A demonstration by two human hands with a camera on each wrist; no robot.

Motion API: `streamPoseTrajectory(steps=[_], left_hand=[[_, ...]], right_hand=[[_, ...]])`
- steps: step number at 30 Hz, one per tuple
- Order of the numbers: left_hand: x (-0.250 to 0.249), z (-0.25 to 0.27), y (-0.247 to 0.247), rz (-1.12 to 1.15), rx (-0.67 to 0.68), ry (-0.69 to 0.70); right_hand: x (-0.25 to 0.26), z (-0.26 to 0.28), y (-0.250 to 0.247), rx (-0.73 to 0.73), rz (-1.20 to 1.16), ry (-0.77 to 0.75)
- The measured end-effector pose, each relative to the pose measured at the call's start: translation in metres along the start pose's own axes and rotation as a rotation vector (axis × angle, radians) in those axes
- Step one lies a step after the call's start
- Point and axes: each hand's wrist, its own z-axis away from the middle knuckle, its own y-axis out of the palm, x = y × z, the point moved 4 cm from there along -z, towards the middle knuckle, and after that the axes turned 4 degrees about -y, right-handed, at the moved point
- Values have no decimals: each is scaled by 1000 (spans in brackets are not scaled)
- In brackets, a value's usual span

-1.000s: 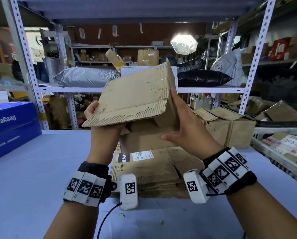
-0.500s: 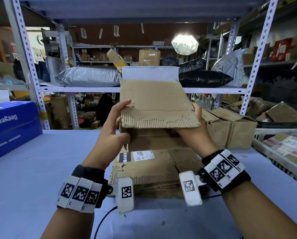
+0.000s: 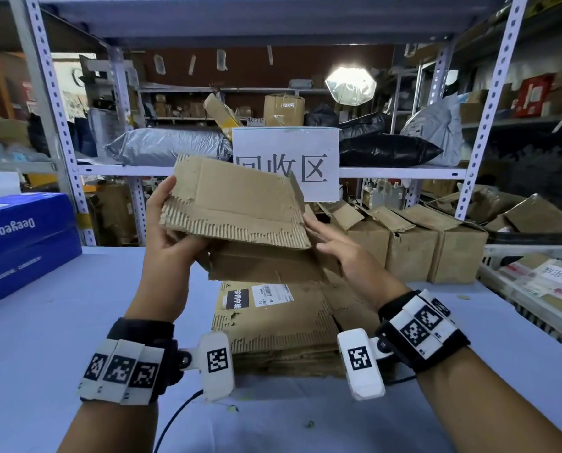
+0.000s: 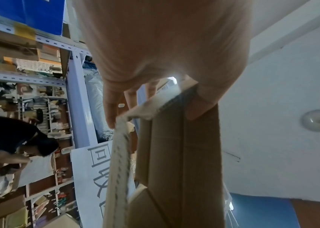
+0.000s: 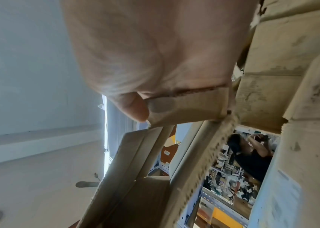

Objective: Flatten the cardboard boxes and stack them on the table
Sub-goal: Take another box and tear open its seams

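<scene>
I hold a worn brown cardboard box [image 3: 240, 204] up over the table [image 3: 77, 322], its torn top flap toward me. My left hand [image 3: 168, 223] grips its left edge, fingers behind the flap and thumb underneath. My right hand [image 3: 338, 256] holds the right side, thumb and fingers pinching a side flap. In the left wrist view the left hand [image 4: 155, 54] clasps the box [image 4: 180, 154]. In the right wrist view the right hand [image 5: 155, 54] has its thumb against a flap of the box [image 5: 184, 108]. A stack of flattened cardboard [image 3: 273, 325] lies directly below.
A blue carton [image 3: 21, 243] sits at the table's left. Closed brown boxes [image 3: 436, 250] stand at the back right, with a white crate [image 3: 534, 282] of parcels beside them. A paper sign [image 3: 286, 158] hangs on the shelf rack behind. A person [image 4: 9, 138] stands beyond the shelves.
The box has turned in my hands and come lower, so it now slopes down to the right and uncovers the sign. My right hand has slid lower along the right side.
</scene>
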Motion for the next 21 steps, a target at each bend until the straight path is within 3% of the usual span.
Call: streamPoseTrajectory(steps=[3, 5, 8, 11, 15, 18, 21], left_hand=[[3, 0, 0, 134, 17, -45], [6, 0, 0, 204, -3, -52], [7, 1, -6, 322, -23, -60], [5, 5, -8, 466, 3, -84], [-6, 8, -7, 593, 101, -119], [-9, 7, -18, 514, 154, -210], [-3, 2, -35, 256, 56, -389]], right_hand=[[-5, -4, 18, 157, 93, 40], [-11, -7, 25, 172, 151, 69], [-24, -12, 22, -50, 162, 132], [-40, -12, 18, -261, -174, 253], [-53, -10, 14, -301, -347, 390], [-52, -5, 3, -372, -390, 358], [-47, 2, -11, -409, -318, 313]])
